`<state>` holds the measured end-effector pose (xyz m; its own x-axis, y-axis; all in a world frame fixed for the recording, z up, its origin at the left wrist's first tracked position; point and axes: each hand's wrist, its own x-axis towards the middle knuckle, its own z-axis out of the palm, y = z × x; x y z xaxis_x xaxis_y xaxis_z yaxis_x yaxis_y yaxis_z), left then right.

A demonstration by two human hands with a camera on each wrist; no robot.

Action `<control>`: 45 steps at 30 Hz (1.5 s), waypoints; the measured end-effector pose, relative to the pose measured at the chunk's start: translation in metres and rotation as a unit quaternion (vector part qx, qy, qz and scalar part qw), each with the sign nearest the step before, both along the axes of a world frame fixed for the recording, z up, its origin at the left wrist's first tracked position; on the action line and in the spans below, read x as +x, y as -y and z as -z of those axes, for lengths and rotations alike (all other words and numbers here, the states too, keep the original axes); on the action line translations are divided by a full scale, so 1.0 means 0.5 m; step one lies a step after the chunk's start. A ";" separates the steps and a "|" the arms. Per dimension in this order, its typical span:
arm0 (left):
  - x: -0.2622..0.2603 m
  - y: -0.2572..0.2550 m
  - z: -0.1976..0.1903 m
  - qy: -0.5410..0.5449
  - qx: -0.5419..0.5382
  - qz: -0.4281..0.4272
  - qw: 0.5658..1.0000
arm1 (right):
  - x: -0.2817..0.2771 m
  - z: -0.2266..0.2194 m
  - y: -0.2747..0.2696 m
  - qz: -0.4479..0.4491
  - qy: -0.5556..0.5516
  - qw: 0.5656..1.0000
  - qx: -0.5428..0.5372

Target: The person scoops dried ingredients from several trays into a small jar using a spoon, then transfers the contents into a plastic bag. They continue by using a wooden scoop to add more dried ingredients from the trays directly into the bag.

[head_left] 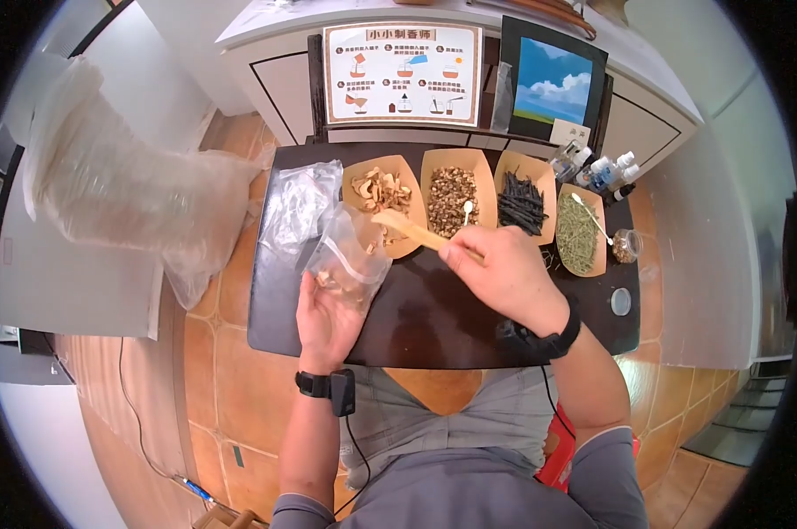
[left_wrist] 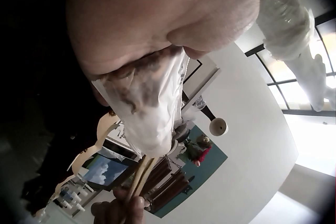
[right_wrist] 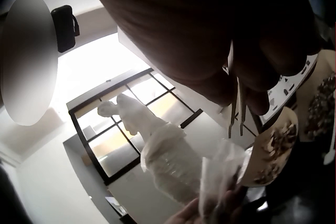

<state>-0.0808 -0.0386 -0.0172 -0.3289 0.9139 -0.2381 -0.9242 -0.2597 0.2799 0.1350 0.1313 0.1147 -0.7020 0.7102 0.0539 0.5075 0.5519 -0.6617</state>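
My left hand [head_left: 325,328] holds a clear zip bag [head_left: 350,251] upright over the table's left part, thumb at its side. Pale dried slices [head_left: 338,286] lie low in the bag. My right hand [head_left: 511,275] pinches wooden tweezers [head_left: 418,233], which point left toward the bag's mouth. In the right wrist view the tweezers' [right_wrist: 237,111] two bent tips stand slightly apart above the bag [right_wrist: 218,182]. Just behind the bag is a paper tray [head_left: 413,238] of the same kind of pale dried slices [head_left: 381,190].
Further right stand paper trays of brown pieces [head_left: 451,192], dark sticks [head_left: 522,204] and green dried herb [head_left: 577,238]. Small bottles [head_left: 611,167] and a jar [head_left: 626,246] stand at the right edge. Clear plastic bags [head_left: 297,207] lie left. An instruction board [head_left: 403,75] stands behind.
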 end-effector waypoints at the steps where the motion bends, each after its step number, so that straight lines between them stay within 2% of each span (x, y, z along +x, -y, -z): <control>1: 0.001 0.000 -0.003 0.001 -0.002 -0.003 1.000 | 0.002 -0.002 -0.008 0.019 0.013 1.000 0.009; 2: 0.004 -0.002 -0.004 0.003 -0.003 -0.005 1.000 | 0.002 0.003 -0.013 0.021 0.014 1.000 0.011; 5: 0.007 -0.005 -0.014 0.013 0.008 -0.005 1.000 | -0.001 0.026 -0.024 0.013 0.115 0.984 0.138; 8: 0.004 -0.003 -0.012 0.010 0.006 -0.002 1.000 | -0.012 0.027 -0.013 0.008 0.154 0.970 0.186; 13: -0.003 0.003 0.004 0.024 0.028 0.012 0.999 | -0.028 0.030 0.000 0.007 0.133 0.964 0.232; 15: -0.007 0.006 0.012 0.034 0.039 0.018 0.999 | -0.033 0.035 0.002 -0.002 0.169 0.954 0.246; 18: -0.008 0.007 0.011 0.049 0.046 0.019 0.998 | -0.035 0.028 0.010 -0.031 0.149 0.964 0.216; 21: -0.006 0.007 0.004 0.044 0.051 0.017 0.998 | -0.043 0.030 0.009 -0.020 0.119 0.976 0.179; 25: -0.003 0.005 -0.007 0.058 0.035 0.010 0.998 | -0.047 0.034 0.000 0.012 0.113 0.974 0.194; 27: -0.003 0.006 -0.008 0.058 0.033 0.006 0.998 | -0.048 0.038 0.006 -0.012 0.148 0.974 0.173; 30: -0.003 0.005 -0.007 0.069 0.068 0.009 0.995 | -0.058 0.035 0.001 -0.023 0.131 0.980 0.145; 36: -0.005 0.010 0.002 0.072 0.083 0.022 0.994 | -0.085 0.085 -0.023 0.016 0.075 0.980 0.185; 38: -0.004 0.009 -0.009 0.060 0.028 0.009 0.998 | -0.079 0.082 -0.017 -0.002 0.099 0.979 0.180; 40: -0.006 0.008 -0.008 0.059 0.030 0.008 0.998 | -0.080 0.078 -0.016 -0.025 0.124 0.976 0.175; 45: -0.005 0.009 0.000 0.056 0.060 0.019 0.996 | -0.094 0.070 -0.037 0.041 0.056 0.975 0.209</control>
